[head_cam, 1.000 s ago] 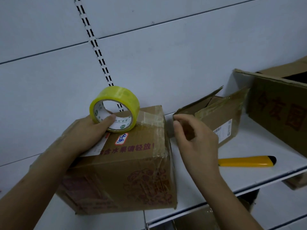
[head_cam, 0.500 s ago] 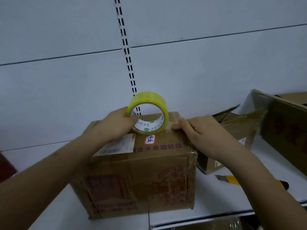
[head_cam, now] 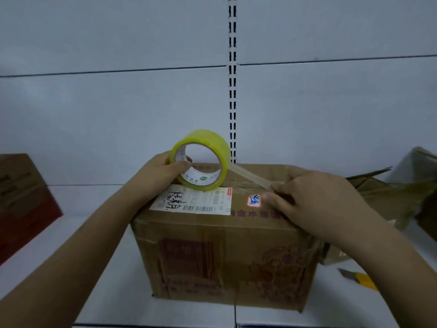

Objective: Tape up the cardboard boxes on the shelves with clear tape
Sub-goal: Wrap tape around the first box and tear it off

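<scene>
Taping has just begun: the left hand grips the roll on the box at centre; the right hand, at 3 o'clock, pinches the strip. Nothing is stuck down yet, and the box at 3 o'clock gapes open.

A white shelf runs along the pale wall. A closed cardboard box sits on it in the middle. Left of that box stands a dark red box. Right of it sits an open, crumpled box, with a yellow utility knife lying nearer the front edge.
</scene>
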